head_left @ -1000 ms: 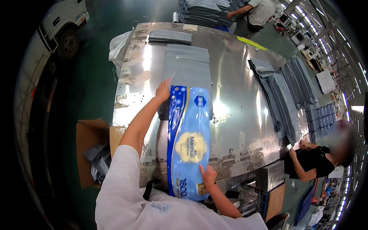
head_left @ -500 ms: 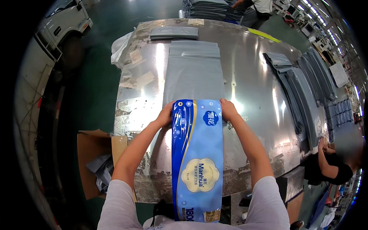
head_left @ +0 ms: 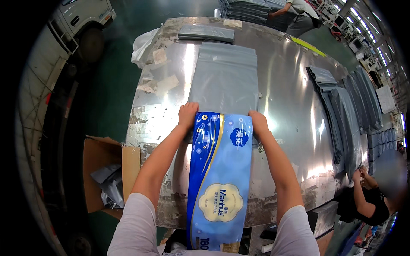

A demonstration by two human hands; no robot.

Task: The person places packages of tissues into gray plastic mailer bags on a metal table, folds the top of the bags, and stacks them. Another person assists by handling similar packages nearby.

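Note:
A long blue printed plastic packaging bag (head_left: 232, 168) runs from my body toward the middle of the metal table, with a dark blue side, a gold stripe and a cream label. My left hand (head_left: 188, 115) is closed on its far left corner. At the far right corner, my right hand (head_left: 259, 121) grips the edge the same way; some fingers of both hands are hidden. Just beyond the bag's far edge lies a flat grey plastic bag or stack (head_left: 226, 77) on the table. How the blue bag's near end lies against me is cut off.
The metal table (head_left: 282, 94) carries a folded grey bundle (head_left: 206, 33) at its far edge and long grey bag stacks (head_left: 337, 115) at right. A cardboard box (head_left: 130, 170) stands at lower left, a truck (head_left: 79, 25) beyond. One person (head_left: 371, 192) works at right, another (head_left: 299, 17) far off.
The table and its stacks have shifted right in the view. The blue bag now tilts slightly, its near end further left. Both hands keep their hold on its far corners.

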